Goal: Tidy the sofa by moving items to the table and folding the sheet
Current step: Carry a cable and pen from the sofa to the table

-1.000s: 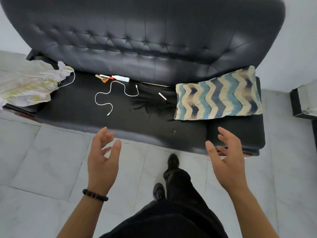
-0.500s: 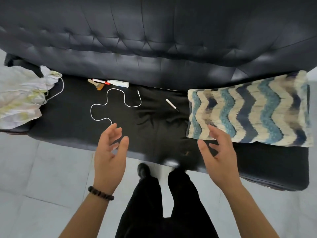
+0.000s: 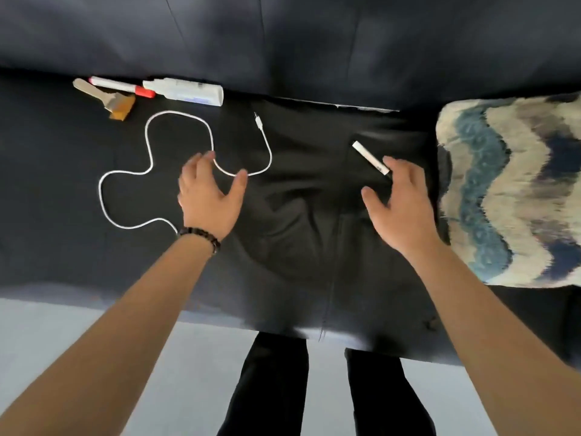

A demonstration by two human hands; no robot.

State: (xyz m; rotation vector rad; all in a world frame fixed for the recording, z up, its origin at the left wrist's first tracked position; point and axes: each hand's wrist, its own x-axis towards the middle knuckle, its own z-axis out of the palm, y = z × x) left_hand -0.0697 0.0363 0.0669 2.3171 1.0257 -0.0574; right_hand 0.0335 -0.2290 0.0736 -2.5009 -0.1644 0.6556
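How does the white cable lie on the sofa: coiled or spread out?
Spread out: the white cable winds in loose open curves across the seat, not bundled.

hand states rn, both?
Left hand: open, spread over the white cable, not gripping.
Right hand: open, fingertips beside the white pen, holding nothing.

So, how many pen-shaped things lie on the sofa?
3: a red-capped marker and a thicker white marker against the backrest, left; a slim white pen at the right hand. Others may hide under the pillow.
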